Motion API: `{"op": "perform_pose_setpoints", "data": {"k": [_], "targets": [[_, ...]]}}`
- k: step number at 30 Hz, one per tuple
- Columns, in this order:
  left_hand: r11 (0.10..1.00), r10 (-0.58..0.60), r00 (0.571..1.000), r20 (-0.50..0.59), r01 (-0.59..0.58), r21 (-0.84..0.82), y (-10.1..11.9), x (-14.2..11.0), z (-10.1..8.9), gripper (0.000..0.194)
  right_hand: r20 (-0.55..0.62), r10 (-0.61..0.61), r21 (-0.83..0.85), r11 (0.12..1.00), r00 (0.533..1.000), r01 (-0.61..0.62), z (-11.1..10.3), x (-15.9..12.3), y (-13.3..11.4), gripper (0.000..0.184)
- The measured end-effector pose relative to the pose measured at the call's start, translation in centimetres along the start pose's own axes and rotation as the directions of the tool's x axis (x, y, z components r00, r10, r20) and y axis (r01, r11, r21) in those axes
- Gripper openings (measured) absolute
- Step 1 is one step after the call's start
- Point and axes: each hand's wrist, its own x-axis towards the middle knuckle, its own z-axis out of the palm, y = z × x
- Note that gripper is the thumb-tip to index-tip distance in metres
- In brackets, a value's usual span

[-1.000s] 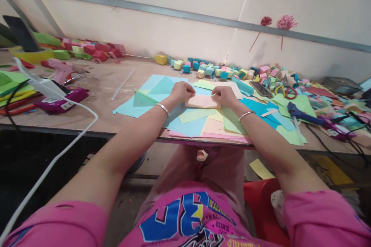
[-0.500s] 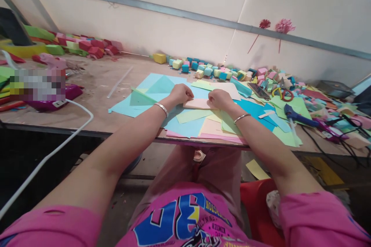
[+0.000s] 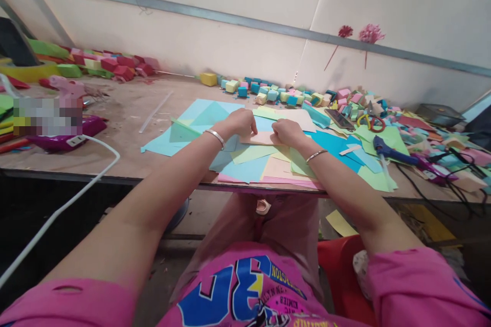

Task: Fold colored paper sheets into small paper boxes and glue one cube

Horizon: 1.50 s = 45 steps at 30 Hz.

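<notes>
A folded strip of peach paper (image 3: 261,138) lies on the loose coloured sheets in front of me. Bent fingers of my left hand (image 3: 242,122) are closed at the strip's left part, their tips down on it. At its right end my right hand (image 3: 287,132) is curled in, gripping the edge; the fingertips are partly hidden. Beneath the strip are a pale green sheet (image 3: 251,154) and light blue paper (image 3: 245,169). Another peach sheet (image 3: 303,120) lies just behind my right hand.
Small folded paper blocks (image 3: 272,94) line the wall. To the right are scissors (image 3: 370,122), a phone (image 3: 339,119) and a blue glue gun (image 3: 393,152) with black cords. A purple device (image 3: 72,135) with a white cable (image 3: 95,179) sits left, near a clear stick (image 3: 156,112).
My left hand's fingers have tipped down onto the peach strip, fingertips lower than before. My right hand stays at the right end. The whole view has shifted slightly.
</notes>
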Motion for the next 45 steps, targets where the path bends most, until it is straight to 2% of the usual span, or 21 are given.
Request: {"op": "perform_pose_setpoints", "data": {"k": [2, 4, 6, 10, 18, 26, 36, 45], "targets": [[0.999, -0.025, 0.998, 0.060, 0.024, 0.032, 1.0, 0.5, -0.5, 0.017, -0.002, -0.010, -0.010, 1.000, 1.000, 0.010, 0.1, 0.0, 0.1, 0.025], [0.997, -0.057, 0.994, 0.091, 0.052, 0.064, 2.0, 1.1, -0.6, 0.025, -0.001, -0.021, -0.016, 1.000, 1.000, 0.021, 0.2, 0.1, 0.2, 0.024], [0.992, -0.089, 0.992, 0.087, 0.081, 0.097, 2.7, 1.5, -0.2, 0.036, 0.000, -0.028, -0.020, 0.999, 1.000, 0.028, 0.3, 0.2, 0.3, 0.024], [0.981, -0.133, 0.991, 0.031, 0.128, 0.144, 3.4, 1.6, 1.1, 0.039, -0.005, -0.022, -0.019, 1.000, 1.000, 0.022, 0.4, 0.2, 0.3, 0.023], [0.979, -0.142, 0.988, 0.057, 0.132, 0.153, 3.0, 0.5, 1.2, 0.047, -0.018, -0.012, 0.005, 1.000, 1.000, 0.013, 0.1, -0.1, 0.2, 0.025], [0.990, -0.071, 0.991, 0.109, 0.056, 0.131, 2.9, -0.5, 0.8, 0.057, -0.031, -0.016, 0.012, 1.000, 0.999, 0.016, 0.2, 0.0, 0.2, 0.023], [0.995, -0.005, 0.986, 0.167, -0.012, 0.103, 2.5, -0.9, 0.4, 0.059, -0.025, -0.003, 0.033, 0.999, 1.000, 0.004, 0.0, -0.1, 0.0, 0.023], [0.999, -0.001, 0.987, 0.160, -0.007, 0.049, 1.9, -1.4, 0.6, 0.065, -0.053, -0.008, 0.103, 0.995, 0.999, 0.014, 0.9, 0.3, 0.2, 0.021]]}}
